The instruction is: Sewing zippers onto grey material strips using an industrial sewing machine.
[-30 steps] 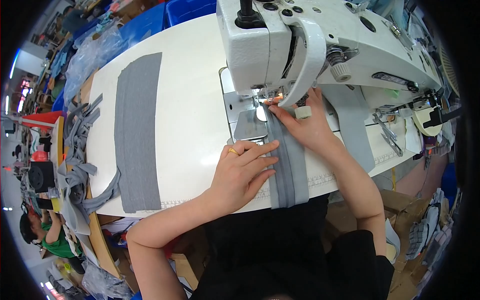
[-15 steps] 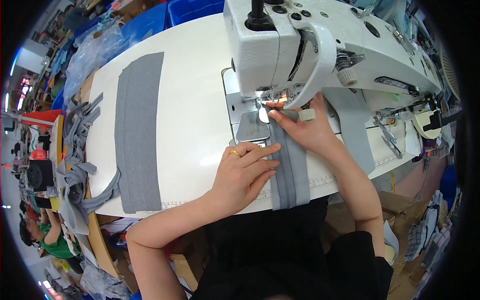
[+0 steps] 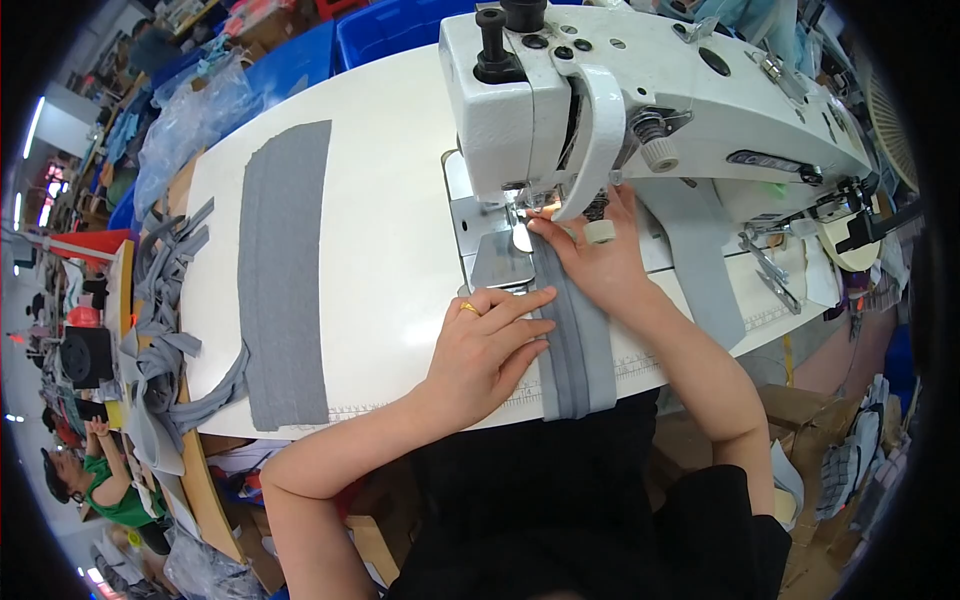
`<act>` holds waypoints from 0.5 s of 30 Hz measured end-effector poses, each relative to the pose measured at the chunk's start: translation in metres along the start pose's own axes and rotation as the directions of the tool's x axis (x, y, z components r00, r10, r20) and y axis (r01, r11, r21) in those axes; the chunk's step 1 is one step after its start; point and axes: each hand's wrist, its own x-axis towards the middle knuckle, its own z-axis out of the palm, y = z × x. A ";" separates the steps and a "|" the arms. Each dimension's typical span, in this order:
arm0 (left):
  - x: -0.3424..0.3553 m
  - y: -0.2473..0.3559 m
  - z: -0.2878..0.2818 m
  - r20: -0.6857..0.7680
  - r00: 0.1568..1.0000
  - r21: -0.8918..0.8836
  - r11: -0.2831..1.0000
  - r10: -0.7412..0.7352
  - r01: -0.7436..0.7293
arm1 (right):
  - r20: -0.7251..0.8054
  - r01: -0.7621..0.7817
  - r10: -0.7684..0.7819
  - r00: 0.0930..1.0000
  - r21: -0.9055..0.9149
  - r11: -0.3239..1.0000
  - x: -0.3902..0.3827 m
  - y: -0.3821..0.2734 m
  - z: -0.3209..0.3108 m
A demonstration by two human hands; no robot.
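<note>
A long grey fabric strip (image 3: 568,345) with lengthwise folds or seams runs from the table's front edge up to the presser foot (image 3: 521,232) of a white sewing machine (image 3: 520,120). My left hand (image 3: 490,335) lies on the strip's left side with its fingers stretched out, a ring on one of them. Close by the needle, my right hand (image 3: 605,255) brings thumb and forefinger together at the strip's upper end. The machine head hides part of those fingertips. Left of the hands, a separate wide grey fabric panel (image 3: 285,275) rests flat on the white table (image 3: 390,250).
Grey fabric scraps (image 3: 165,330) hang in a tangle at the table's left edge. Right of the machine bed are another grey fabric piece (image 3: 705,270) and metal snips (image 3: 772,272). Blue bins (image 3: 390,30) stand behind. A person in green (image 3: 115,490) is at the far left.
The view has shifted slightly, so the machine appears a little farther left and lower. Both hands keep nearly the same place on the strip. The person in green has lifted their hands.
</note>
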 end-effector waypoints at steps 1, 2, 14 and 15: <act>-0.001 0.001 -0.002 -0.005 1.000 0.008 1.000 0.000 0.000 | -0.016 0.000 0.000 1.000 -0.003 1.000 0.000 -0.003 0.001; -0.003 0.001 -0.003 -0.009 1.000 0.014 1.000 -0.001 0.001 | -0.031 -0.001 0.001 1.000 -0.006 1.000 0.001 -0.005 0.003; -0.001 0.002 -0.003 0.024 1.000 -0.004 1.000 -0.017 0.017 | -0.057 0.140 -0.143 0.988 -0.045 0.989 -0.002 0.010 0.009; -0.002 0.000 -0.003 0.017 1.000 -0.014 1.000 -0.014 0.014 | -0.057 0.154 -0.155 0.986 -0.035 0.988 -0.003 0.010 0.011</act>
